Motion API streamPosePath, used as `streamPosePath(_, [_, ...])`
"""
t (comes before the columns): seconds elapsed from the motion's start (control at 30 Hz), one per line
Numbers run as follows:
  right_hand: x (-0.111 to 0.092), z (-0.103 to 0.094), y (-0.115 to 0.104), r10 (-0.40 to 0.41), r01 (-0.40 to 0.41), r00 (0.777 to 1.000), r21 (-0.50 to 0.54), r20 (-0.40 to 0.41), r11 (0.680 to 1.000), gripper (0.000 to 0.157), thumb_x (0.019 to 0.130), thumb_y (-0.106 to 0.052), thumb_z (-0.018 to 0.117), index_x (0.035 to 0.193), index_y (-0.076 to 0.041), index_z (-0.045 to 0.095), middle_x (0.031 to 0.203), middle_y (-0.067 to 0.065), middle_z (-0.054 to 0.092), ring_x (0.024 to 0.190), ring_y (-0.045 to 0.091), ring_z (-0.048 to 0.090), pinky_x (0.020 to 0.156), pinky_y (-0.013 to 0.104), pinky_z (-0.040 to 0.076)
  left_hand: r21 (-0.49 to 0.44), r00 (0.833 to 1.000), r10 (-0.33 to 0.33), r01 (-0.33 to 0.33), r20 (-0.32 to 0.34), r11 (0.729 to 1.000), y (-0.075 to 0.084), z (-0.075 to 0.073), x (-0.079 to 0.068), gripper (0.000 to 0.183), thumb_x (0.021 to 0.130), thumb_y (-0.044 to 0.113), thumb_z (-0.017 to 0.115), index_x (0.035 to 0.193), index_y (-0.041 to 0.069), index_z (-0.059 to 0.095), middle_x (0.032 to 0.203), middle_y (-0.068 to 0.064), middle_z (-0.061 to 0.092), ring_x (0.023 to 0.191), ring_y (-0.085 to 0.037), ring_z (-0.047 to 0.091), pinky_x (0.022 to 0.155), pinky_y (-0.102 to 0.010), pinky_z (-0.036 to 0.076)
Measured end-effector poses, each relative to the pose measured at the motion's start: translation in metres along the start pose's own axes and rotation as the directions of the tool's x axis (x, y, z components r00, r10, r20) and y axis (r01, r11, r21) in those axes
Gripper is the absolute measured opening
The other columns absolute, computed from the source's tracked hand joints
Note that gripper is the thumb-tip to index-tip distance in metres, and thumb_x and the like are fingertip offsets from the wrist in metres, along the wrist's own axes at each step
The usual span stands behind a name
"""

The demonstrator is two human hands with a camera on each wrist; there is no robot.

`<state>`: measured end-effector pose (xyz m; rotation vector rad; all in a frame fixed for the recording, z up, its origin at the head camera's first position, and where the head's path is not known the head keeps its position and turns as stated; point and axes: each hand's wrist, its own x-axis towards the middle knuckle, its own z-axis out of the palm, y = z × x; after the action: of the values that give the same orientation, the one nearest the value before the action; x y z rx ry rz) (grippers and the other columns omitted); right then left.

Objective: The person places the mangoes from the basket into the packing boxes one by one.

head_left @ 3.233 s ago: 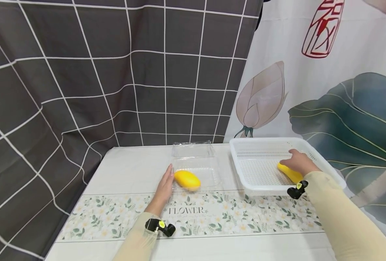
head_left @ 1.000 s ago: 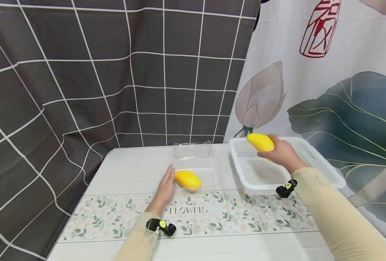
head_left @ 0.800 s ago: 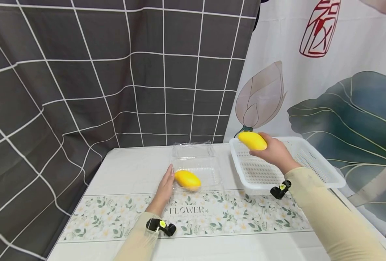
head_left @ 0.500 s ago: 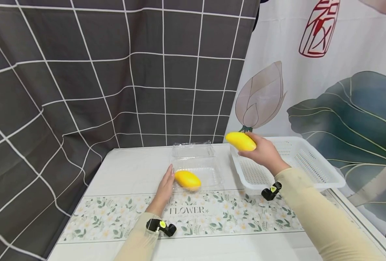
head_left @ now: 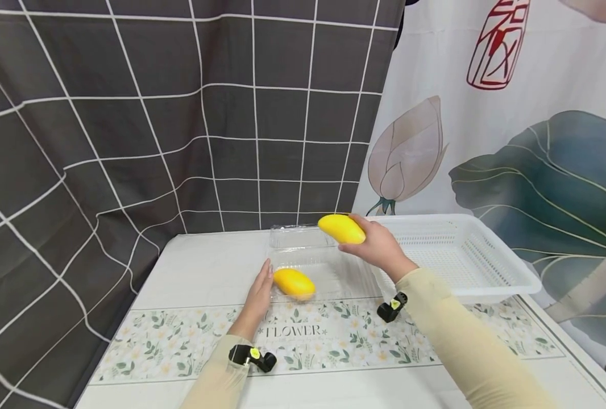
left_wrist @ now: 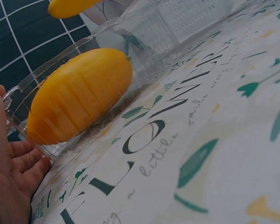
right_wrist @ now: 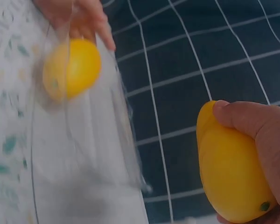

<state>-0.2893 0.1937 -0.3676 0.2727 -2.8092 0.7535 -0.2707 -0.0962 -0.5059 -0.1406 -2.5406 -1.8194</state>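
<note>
My right hand [head_left: 377, 243] grips a yellow mango [head_left: 341, 228] in the air, above the right part of a clear plastic clamshell box [head_left: 328, 278]. A second mango [head_left: 294, 282] lies inside that box, at its left side. My left hand [head_left: 258, 292] rests with straight fingers against the box's left wall. In the left wrist view, the lying mango [left_wrist: 81, 95] shows through the clear wall, with the hand's fingers [left_wrist: 30, 170] at the box's end. The right wrist view shows thumb and palm wrapped round the held mango [right_wrist: 235, 170].
A white perforated plastic basket [head_left: 507, 287] stands to the right of the box. The box's lid [head_left: 298, 236] is folded back behind it. A floral printed band [head_left: 180, 346] crosses the white table cover. A dark checked curtain [head_left: 231, 113] hangs behind.
My right hand took the mango out of the white basket, lifted it and carried it left, over to the clear box. My left hand has stayed in place at the box.
</note>
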Motion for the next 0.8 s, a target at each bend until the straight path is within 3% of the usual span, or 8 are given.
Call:
streamPosePath(0.3, [-0.006, 0.039, -0.025, -0.002, 0.001, 0.999, 0.018, 0.039, 1.000, 0.081, 0.072, -0.054, 0.069, 0.141, -0.025, 0.037, 0.108, 0.007, 0.055, 0.088, 0.021, 0.052, 0.071, 0.038, 0.046, 0.010, 1.000, 0.007, -0.007, 0.010, 1.000, 0.000, 0.000, -0.001, 0.051, 0.098, 0.046, 0.022, 0.147, 0.034, 0.013, 0.149, 0.013, 0.017, 0.137, -0.010, 0.011, 0.112, -0.041, 0.007])
streamPosePath(0.53, [-0.008, 0.073, -0.020, -0.045, 0.047, 0.998, -0.032, 0.050, 0.998, 0.080, 0.072, -0.052, 0.070, 0.140, -0.028, 0.037, 0.110, 0.009, 0.056, 0.088, 0.022, 0.053, 0.071, 0.039, 0.046, 0.021, 1.000, 0.007, -0.007, 0.004, 1.000, 0.000, -0.001, -0.001, 0.050, 0.098, 0.047, 0.022, 0.146, 0.037, 0.013, 0.149, 0.013, 0.017, 0.137, -0.011, 0.012, 0.112, -0.040, 0.008])
streamPosePath(0.8, [-0.010, 0.089, -0.014, -0.028, 0.029, 0.998, -0.025, 0.065, 0.999, 0.079, 0.071, -0.055, 0.069, 0.140, -0.030, 0.038, 0.110, 0.005, 0.055, 0.090, 0.021, 0.052, 0.073, 0.039, 0.046, 0.015, 1.000, 0.005, -0.005, -0.011, 1.000, 0.003, 0.000, -0.002, 0.047, 0.099, 0.043, 0.023, 0.145, 0.041, 0.013, 0.150, 0.009, 0.019, 0.137, -0.015, 0.013, 0.111, -0.043, 0.009])
